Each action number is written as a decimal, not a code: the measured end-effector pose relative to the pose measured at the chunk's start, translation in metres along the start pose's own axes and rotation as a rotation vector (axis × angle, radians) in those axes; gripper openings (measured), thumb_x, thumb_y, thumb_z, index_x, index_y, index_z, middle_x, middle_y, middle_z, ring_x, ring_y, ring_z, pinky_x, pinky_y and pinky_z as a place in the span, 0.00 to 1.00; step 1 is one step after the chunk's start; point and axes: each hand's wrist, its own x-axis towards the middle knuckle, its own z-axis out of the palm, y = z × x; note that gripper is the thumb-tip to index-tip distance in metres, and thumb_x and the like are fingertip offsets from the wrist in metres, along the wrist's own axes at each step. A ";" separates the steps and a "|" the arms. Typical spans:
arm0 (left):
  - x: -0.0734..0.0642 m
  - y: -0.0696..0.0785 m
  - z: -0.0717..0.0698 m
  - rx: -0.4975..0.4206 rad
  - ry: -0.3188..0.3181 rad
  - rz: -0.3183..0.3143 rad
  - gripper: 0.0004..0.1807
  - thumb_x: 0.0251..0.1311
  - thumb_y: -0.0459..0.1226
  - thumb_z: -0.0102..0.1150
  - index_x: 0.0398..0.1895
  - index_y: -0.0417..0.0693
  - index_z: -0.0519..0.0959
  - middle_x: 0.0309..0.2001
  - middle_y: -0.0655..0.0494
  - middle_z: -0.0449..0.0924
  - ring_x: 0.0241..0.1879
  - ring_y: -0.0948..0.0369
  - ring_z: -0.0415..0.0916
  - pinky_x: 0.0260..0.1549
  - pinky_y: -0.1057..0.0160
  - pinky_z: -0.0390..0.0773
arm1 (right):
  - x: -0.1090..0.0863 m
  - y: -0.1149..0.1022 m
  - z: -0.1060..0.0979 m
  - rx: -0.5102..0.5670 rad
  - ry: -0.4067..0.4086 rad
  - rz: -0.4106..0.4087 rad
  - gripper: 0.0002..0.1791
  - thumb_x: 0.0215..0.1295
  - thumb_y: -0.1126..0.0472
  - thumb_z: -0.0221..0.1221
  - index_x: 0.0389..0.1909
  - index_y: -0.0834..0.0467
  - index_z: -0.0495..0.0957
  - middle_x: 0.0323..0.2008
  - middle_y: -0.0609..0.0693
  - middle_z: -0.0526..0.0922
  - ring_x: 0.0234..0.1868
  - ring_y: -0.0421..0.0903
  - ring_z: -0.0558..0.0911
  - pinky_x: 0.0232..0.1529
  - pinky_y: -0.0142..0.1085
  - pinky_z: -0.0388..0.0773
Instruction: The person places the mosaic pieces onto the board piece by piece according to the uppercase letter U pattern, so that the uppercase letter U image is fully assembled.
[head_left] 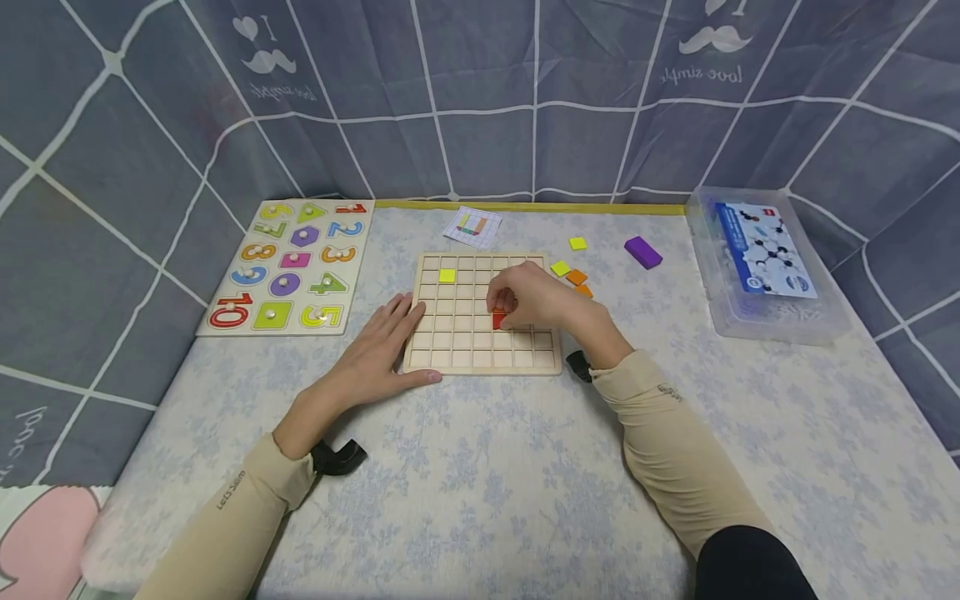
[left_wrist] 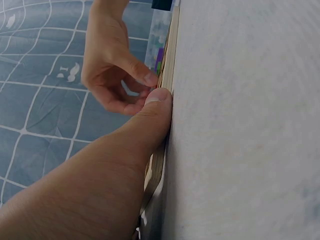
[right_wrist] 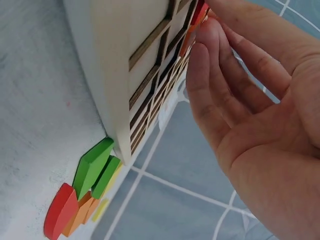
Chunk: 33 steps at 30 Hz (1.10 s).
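Left hand point(head_left: 382, 346) is just resting on the lower left corner of a wooden grid board point(head_left: 442, 342) mid-frame, fingers pretty straight, not gripping. Right hand point(head_left: 536, 296) pinches a red tile point(head_left: 498, 322) at the board, slightly right of frame centre. Yellow tile point(head_left: 447, 276) sits up-left in the grid, number puzzle point(head_left: 303, 275) upper left of frame.

Red tile point(head_left: 497, 322) partly hidden by right grip point(head_left: 538, 296), left sleeve point(head_left: 225, 525) cropped
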 end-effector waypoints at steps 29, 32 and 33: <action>0.002 -0.002 0.001 -0.010 0.003 0.014 0.62 0.62 0.62 0.68 0.87 0.46 0.45 0.87 0.44 0.36 0.86 0.48 0.31 0.85 0.45 0.37 | -0.043 0.075 -0.055 0.097 0.315 0.291 0.14 0.72 0.62 0.67 0.53 0.65 0.86 0.50 0.62 0.87 0.54 0.59 0.83 0.60 0.54 0.81; 0.001 -0.003 0.002 -0.009 0.002 0.011 0.62 0.62 0.62 0.68 0.87 0.46 0.44 0.87 0.44 0.36 0.86 0.48 0.31 0.85 0.45 0.37 | -0.046 0.084 -0.054 0.099 0.322 0.329 0.13 0.71 0.62 0.68 0.50 0.65 0.87 0.46 0.63 0.88 0.49 0.58 0.84 0.57 0.52 0.79; 0.001 -0.003 0.001 -0.009 0.004 0.011 0.62 0.62 0.62 0.69 0.87 0.46 0.44 0.87 0.44 0.36 0.86 0.48 0.31 0.85 0.45 0.37 | -0.047 0.085 -0.054 0.100 0.320 0.344 0.12 0.70 0.61 0.69 0.48 0.65 0.87 0.44 0.62 0.89 0.48 0.58 0.84 0.55 0.50 0.79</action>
